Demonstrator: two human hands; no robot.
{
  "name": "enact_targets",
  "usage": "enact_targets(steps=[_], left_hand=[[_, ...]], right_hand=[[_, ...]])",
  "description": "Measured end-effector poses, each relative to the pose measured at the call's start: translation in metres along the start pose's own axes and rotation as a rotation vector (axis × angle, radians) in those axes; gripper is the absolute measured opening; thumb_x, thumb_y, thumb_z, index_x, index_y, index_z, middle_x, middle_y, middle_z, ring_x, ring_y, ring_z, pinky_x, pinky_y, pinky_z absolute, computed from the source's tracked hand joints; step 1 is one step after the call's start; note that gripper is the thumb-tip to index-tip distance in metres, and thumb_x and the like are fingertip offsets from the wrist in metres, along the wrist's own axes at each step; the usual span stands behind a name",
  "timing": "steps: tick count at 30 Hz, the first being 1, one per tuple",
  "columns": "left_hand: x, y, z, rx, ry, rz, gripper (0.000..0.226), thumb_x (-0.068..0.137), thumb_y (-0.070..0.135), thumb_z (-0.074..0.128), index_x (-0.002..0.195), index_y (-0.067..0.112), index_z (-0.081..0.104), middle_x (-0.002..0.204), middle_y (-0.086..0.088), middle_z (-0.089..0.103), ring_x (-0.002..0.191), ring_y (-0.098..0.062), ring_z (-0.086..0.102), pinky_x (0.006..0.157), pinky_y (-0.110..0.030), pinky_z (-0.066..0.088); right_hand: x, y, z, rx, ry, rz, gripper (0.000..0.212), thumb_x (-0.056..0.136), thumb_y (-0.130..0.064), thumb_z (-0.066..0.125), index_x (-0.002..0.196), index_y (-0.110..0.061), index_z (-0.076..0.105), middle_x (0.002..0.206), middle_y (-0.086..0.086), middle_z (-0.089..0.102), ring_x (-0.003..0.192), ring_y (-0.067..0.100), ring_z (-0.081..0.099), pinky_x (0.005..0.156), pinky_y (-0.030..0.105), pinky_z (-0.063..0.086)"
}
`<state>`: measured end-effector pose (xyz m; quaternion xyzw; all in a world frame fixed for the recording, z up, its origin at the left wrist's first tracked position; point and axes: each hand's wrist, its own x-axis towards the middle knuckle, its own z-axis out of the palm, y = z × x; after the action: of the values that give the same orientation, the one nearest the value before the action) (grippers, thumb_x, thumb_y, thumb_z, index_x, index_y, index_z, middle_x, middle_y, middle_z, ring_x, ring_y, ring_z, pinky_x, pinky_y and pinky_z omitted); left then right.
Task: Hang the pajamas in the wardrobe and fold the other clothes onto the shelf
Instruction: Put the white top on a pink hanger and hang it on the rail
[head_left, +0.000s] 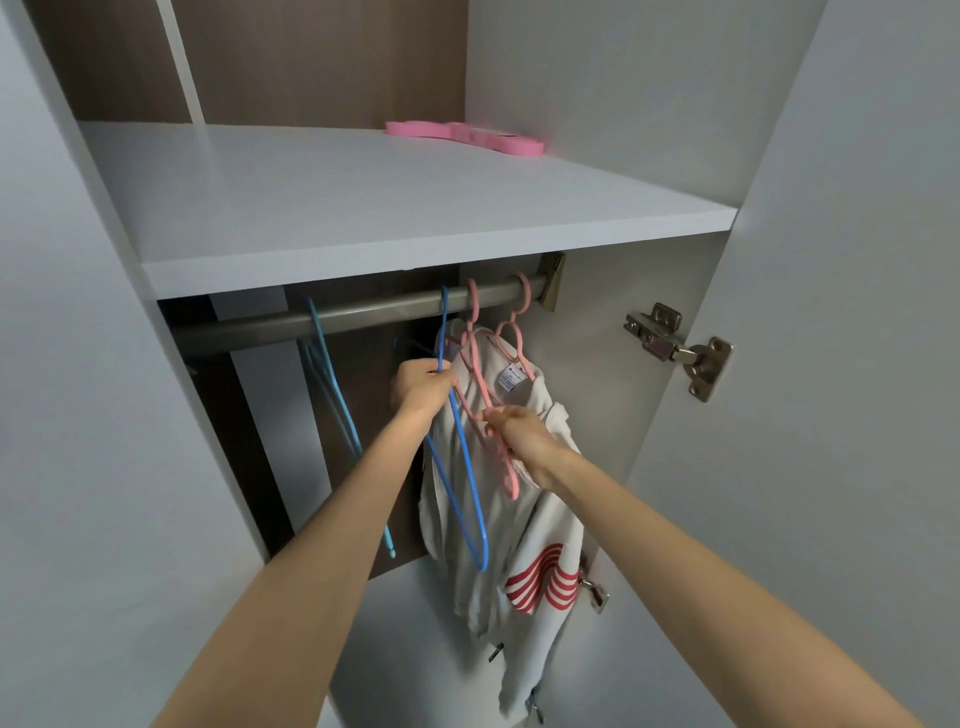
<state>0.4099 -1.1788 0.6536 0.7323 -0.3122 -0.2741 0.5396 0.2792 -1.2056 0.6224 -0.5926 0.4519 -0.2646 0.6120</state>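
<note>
Left hand (421, 387) curled round blue hanger (444, 332) just below rail (363, 314). Right hand (519, 434) pinches empty pink hanger (511, 483) beside it. White garment (524, 551), red-striped, hangs under rail's right end on second pink hanger. Likely step: freeing one hanger. Lift hook straight up off rail, hold neighbours apart, avoid snagging garment collar.

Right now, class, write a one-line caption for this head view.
Left hand grips a blue hanger and right hand a pink hanger, beside a white top hanging on the wardrobe rail.
</note>
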Motion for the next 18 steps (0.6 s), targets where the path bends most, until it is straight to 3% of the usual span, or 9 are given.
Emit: enact_targets(steps=[2, 4, 7, 9, 11, 12, 15, 16, 18], left_hand=[[0.0, -0.003, -0.001, -0.002, 0.02, -0.005, 0.034, 0.082, 0.004, 0.061, 0.059, 0.028, 0.057, 0.068, 0.003, 0.059, 0.079, -0.025, 0.057, 0.083, -0.038, 0.051], [0.0, -0.003, -0.002, -0.009, 0.012, 0.003, 0.024, 0.086, 0.005, 0.059, 0.071, 0.022, 0.066, 0.078, -0.001, 0.065, 0.088, -0.029, 0.062, 0.086, -0.04, 0.051], [-0.001, -0.002, 0.0, -0.001, 0.01, 0.004, 0.02, 0.092, 0.007, 0.054, 0.106, 0.002, 0.068, 0.107, -0.015, 0.068, 0.1, -0.035, 0.063, 0.091, -0.042, 0.051], [-0.002, -0.003, 0.001, -0.008, 0.007, -0.004, 0.019, 0.092, 0.008, 0.053, 0.105, 0.003, 0.066, 0.104, -0.015, 0.067, 0.099, -0.034, 0.062, 0.092, -0.039, 0.05], [-0.004, -0.001, 0.001, -0.004, -0.003, 0.002, 0.013, 0.092, 0.008, 0.052, 0.086, 0.014, 0.062, 0.098, -0.013, 0.065, 0.101, -0.032, 0.06, 0.088, -0.033, 0.047], [-0.005, 0.0, 0.002, 0.01, -0.012, 0.007, 0.012, 0.093, 0.009, 0.052, 0.09, 0.016, 0.061, 0.106, -0.013, 0.064, 0.105, -0.032, 0.059, 0.088, -0.032, 0.045], [-0.011, 0.005, 0.002, 0.093, -0.015, 0.045, 0.041, 0.094, 0.015, 0.051, 0.135, 0.011, 0.046, 0.135, -0.015, 0.048, 0.12, -0.032, 0.051, 0.093, -0.031, 0.042], [-0.015, 0.008, 0.001, 0.114, -0.006, 0.064, 0.047, 0.094, 0.017, 0.051, 0.139, 0.013, 0.041, 0.139, -0.015, 0.042, 0.123, -0.032, 0.048, 0.096, -0.032, 0.041], [-0.022, 0.012, 0.001, 0.129, 0.013, 0.103, 0.05, 0.095, 0.019, 0.051, 0.142, 0.016, 0.036, 0.141, -0.015, 0.037, 0.126, -0.033, 0.044, 0.101, -0.034, 0.038]], right_hand=[[0.0, 0.001, -0.001, -0.159, 0.112, -0.084, 0.02, 0.101, -0.012, 0.037, 0.098, -0.006, 0.057, 0.073, 0.002, 0.051, 0.061, 0.013, 0.049, 0.049, 0.018, 0.038], [0.0, 0.0, -0.005, -0.271, 0.184, -0.15, 0.021, 0.101, -0.013, 0.032, 0.101, -0.007, 0.053, 0.081, 0.002, 0.052, 0.074, 0.016, 0.048, 0.056, 0.02, 0.036], [-0.003, 0.002, -0.012, -0.407, 0.237, -0.214, 0.023, 0.102, -0.016, 0.03, 0.096, -0.007, 0.05, 0.076, -0.004, 0.048, 0.069, 0.011, 0.044, 0.051, 0.005, 0.034], [-0.006, 0.004, -0.015, -0.471, 0.273, -0.239, 0.026, 0.102, -0.019, 0.03, 0.099, -0.004, 0.052, 0.077, -0.004, 0.047, 0.064, 0.005, 0.039, 0.051, 0.001, 0.032], [-0.007, 0.006, -0.017, -0.484, 0.292, -0.251, 0.028, 0.102, -0.022, 0.03, 0.102, -0.007, 0.054, 0.083, 0.0, 0.051, 0.071, 0.009, 0.044, 0.056, 0.009, 0.032], [-0.007, 0.007, -0.018, -0.468, 0.296, -0.254, 0.028, 0.102, -0.023, 0.031, 0.1, -0.009, 0.055, 0.088, 0.003, 0.054, 0.079, 0.015, 0.048, 0.065, 0.017, 0.035], [-0.007, 0.005, -0.021, -0.438, 0.297, -0.248, 0.026, 0.1, -0.025, 0.032, 0.087, -0.018, 0.053, 0.096, 0.002, 0.05, 0.094, 0.022, 0.046, 0.083, 0.037, 0.04], [-0.007, 0.003, -0.022, -0.444, 0.302, -0.25, 0.026, 0.1, -0.026, 0.031, 0.083, -0.02, 0.051, 0.094, 0.0, 0.051, 0.094, 0.023, 0.046, 0.085, 0.039, 0.041], [-0.01, -0.002, -0.024, -0.432, 0.323, -0.265, 0.027, 0.1, -0.026, 0.032, 0.08, -0.016, 0.048, 0.08, 0.001, 0.053, 0.089, 0.027, 0.049, 0.074, 0.035, 0.039]])
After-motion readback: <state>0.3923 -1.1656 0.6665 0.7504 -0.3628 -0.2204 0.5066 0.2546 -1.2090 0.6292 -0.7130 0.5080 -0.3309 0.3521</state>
